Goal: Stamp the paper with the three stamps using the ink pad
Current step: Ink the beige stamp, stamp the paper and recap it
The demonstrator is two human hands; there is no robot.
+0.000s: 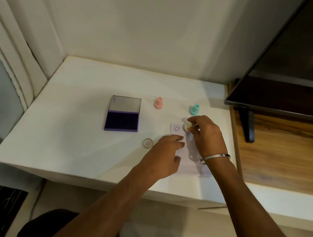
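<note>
A pale sheet of paper (190,158) lies on the white table (78,138), with a purple smiley print (176,128) at its far left corner. My right hand (203,135) grips a cream stamp (188,126), tilted and lifted just right of the print. My left hand (166,152) presses the paper's left edge with its fingers. The open purple ink pad (122,121) sits to the left. A pink stamp (158,103) and a teal stamp (194,109) stand upright behind the paper.
A small round cap (147,143) lies between the ink pad and my left hand. A dark screen (293,78) on a stand (249,127) rises at the right over a wooden surface (289,155). A wall closes off the back.
</note>
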